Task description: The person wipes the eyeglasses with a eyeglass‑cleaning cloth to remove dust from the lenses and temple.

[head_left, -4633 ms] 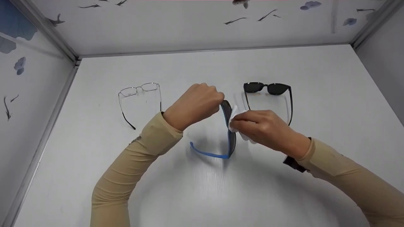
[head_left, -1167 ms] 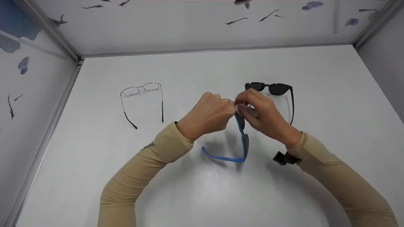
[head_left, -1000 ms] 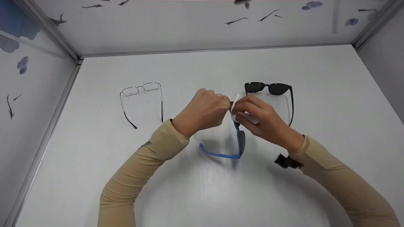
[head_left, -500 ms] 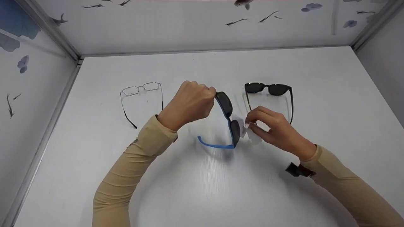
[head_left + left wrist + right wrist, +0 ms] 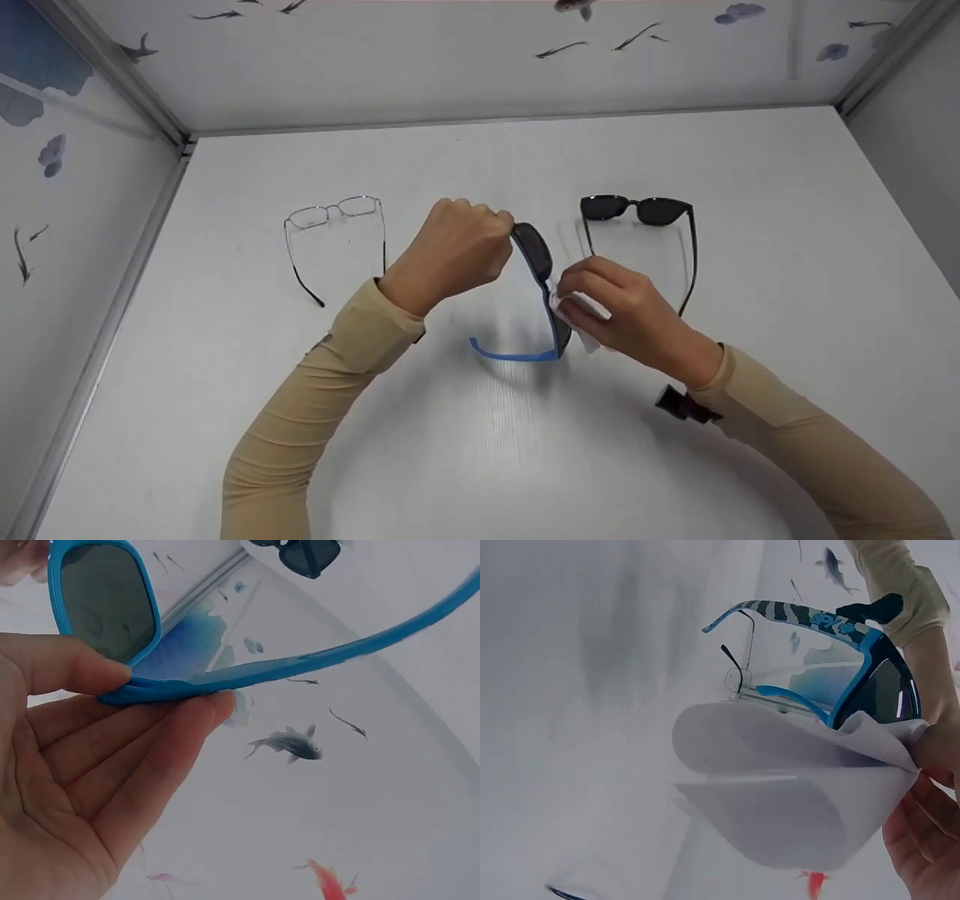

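My left hand pinches one hinge corner of a pair of blue-framed sunglasses, holding them above the table with their front running up and down. In the left wrist view the thumb lies over the blue frame and the fingers are under it. A white cloth, folded and drooping, is pinched between thumb and fingers of my right hand. That cloth touches the sunglasses' front near the bridge and the lower dark lens, which it partly covers. The right wrist view shows a striped pattern on one temple.
Silver wire-framed glasses lie unfolded on the white table, left of my left hand. Black sunglasses lie unfolded behind my right hand, which hides part of them. Panels with fish and leaf prints enclose the table's back and sides.
Over the last second the sunglasses shifted left in my left hand. My right hand took the cloth from the upper lens, drew it away rightward, then brought it back against the lower lens.
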Tool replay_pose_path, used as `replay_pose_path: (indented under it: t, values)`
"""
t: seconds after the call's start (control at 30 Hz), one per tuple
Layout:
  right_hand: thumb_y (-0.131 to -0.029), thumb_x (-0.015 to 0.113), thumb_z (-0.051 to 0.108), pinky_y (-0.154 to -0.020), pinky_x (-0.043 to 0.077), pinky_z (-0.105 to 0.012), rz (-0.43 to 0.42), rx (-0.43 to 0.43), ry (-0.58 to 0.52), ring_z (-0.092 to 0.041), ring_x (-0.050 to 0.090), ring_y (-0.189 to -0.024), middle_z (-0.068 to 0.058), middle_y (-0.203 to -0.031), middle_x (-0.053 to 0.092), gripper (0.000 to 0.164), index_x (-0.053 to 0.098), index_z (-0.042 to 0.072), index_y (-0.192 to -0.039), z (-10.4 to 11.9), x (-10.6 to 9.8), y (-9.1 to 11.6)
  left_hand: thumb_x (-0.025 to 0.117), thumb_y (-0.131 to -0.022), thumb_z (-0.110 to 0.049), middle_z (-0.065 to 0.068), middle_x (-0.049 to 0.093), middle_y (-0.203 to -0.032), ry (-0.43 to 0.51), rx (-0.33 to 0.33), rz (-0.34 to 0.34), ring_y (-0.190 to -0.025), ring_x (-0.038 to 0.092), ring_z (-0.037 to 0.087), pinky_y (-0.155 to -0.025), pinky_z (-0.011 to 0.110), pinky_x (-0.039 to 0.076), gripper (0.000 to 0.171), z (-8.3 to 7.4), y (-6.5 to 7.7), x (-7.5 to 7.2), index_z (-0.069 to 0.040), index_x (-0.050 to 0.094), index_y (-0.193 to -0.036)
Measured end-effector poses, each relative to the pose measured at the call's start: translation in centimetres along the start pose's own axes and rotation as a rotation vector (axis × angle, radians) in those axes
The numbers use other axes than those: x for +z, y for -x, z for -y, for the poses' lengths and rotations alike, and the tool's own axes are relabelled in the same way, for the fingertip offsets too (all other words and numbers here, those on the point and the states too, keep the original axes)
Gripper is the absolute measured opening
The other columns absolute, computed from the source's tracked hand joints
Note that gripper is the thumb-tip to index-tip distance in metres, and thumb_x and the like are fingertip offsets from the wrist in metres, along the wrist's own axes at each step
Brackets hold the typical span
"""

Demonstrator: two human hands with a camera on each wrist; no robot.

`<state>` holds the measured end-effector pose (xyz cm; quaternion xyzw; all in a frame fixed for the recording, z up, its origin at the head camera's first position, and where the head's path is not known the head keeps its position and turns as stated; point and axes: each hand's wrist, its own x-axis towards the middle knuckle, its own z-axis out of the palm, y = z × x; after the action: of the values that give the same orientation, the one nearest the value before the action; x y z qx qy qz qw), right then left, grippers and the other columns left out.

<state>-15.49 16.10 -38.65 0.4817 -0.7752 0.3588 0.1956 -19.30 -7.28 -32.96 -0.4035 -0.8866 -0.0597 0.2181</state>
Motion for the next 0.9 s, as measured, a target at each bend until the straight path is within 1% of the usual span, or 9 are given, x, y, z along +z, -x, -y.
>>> replay_pose_path:
  t: [0.13,0.2,0.27,0.37,0.47,0.57,0.63,0.77,0.9]
  values:
    - [-0.077,0.073,-0.01,-0.072,0.054,-0.029,0.032,-0.103,0.06,-0.021,0.062,-0.084,-0.01,-0.093,0.061,0.022,0.065,0.002,-0.093,0.6,0.2,0.4,0.05,-0.081,0.005,-0.005,0.015,-0.056,0.04,-0.052,-0.003,-0.055,0.014,0.012,-0.045,0.027,0.014,0.035,0.7,0.2,-0.1,-0.011,0.032,-0.056]
    - [-0.082,0.07,-0.006,-0.071,0.054,-0.03,0.049,-0.16,0.086,-0.021,0.062,-0.083,-0.01,-0.094,0.062,0.015,0.065,0.002,-0.093,0.8,0.3,0.8,0.051,-0.082,0.005,-0.004,0.017,-0.055,0.067,-0.078,-0.006,-0.054,0.015,0.012,-0.045,0.027,0.016,0.035,1.1,0.3,-0.3,-0.011,0.033,-0.056]
    - [-0.084,0.067,-0.004,-0.071,0.054,-0.03,0.064,-0.19,0.101,-0.021,0.062,-0.083,-0.009,-0.094,0.062,0.011,0.065,0.002,-0.093,0.7,0.4,1.2,0.051,-0.083,0.005,-0.004,0.019,-0.055,0.092,-0.096,-0.002,-0.053,0.017,0.012,-0.045,0.027,0.016,0.033,1.5,0.4,-0.3,-0.01,0.036,-0.057]
    - [-0.081,0.069,-0.008,-0.071,0.054,-0.029,0.078,-0.157,0.074,-0.021,0.061,-0.083,-0.009,-0.094,0.062,0.016,0.065,0.002,-0.093,0.3,0.4,1.7,0.052,-0.084,0.004,-0.004,0.022,-0.054,0.121,-0.109,0.011,-0.051,0.02,0.012,-0.045,0.026,0.018,0.03,1.7,0.5,-0.2,-0.008,0.042,-0.058]
    - [-0.075,0.072,-0.013,-0.07,0.052,-0.027,0.078,-0.066,0.023,-0.021,0.06,-0.084,-0.009,-0.094,0.061,0.025,0.064,0.003,-0.093,-0.2,0.3,1.9,0.053,-0.084,0.004,-0.003,0.022,-0.054,0.129,-0.102,0.026,-0.051,0.02,0.012,-0.046,0.026,0.018,0.029,1.5,0.5,-0.1,-0.007,0.044,-0.058]
    - [-0.074,0.072,-0.015,-0.074,0.05,-0.024,0.05,0.01,0.001,-0.02,0.061,-0.084,-0.009,-0.094,0.061,0.027,0.064,0.003,-0.092,-0.5,0.3,1.6,0.054,-0.084,0.002,-0.004,0.022,-0.054,0.123,-0.073,0.048,-0.051,0.02,0.012,-0.046,0.026,0.017,0.029,1.0,0.4,0.1,-0.008,0.044,-0.058]
    - [-0.074,0.071,-0.015,-0.076,0.05,-0.023,0.026,0.033,0.009,-0.02,0.062,-0.084,-0.009,-0.093,0.061,0.026,0.063,0.003,-0.091,-0.5,0.3,1.3,0.054,-0.084,0.001,-0.004,0.022,-0.054,0.112,-0.048,0.072,-0.051,0.02,0.011,-0.045,0.026,0.017,0.03,0.5,0.2,0.3,-0.009,0.043,-0.059]
    - [-0.075,0.07,-0.015,-0.074,0.052,-0.026,0.007,0.009,0.033,-0.02,0.062,-0.085,-0.01,-0.094,0.061,0.025,0.063,0.003,-0.091,-0.1,0.5,0.5,0.054,-0.085,0.001,-0.004,0.021,-0.055,0.09,-0.031,0.109,-0.052,0.02,0.011,-0.045,0.026,0.017,0.03,0.0,0.0,0.6,-0.01,0.043,-0.058]
    - [-0.078,0.069,-0.012,-0.067,0.054,-0.029,0.025,-0.099,0.053,-0.021,0.062,-0.082,-0.011,-0.094,0.061,0.022,0.063,0.001,-0.094,0.7,0.5,0.4,0.055,-0.085,0.0,-0.003,0.023,-0.054,0.117,-0.064,0.124,-0.052,0.022,0.012,-0.046,0.026,0.019,0.026,0.5,0.1,0.5,-0.005,0.052,-0.06]
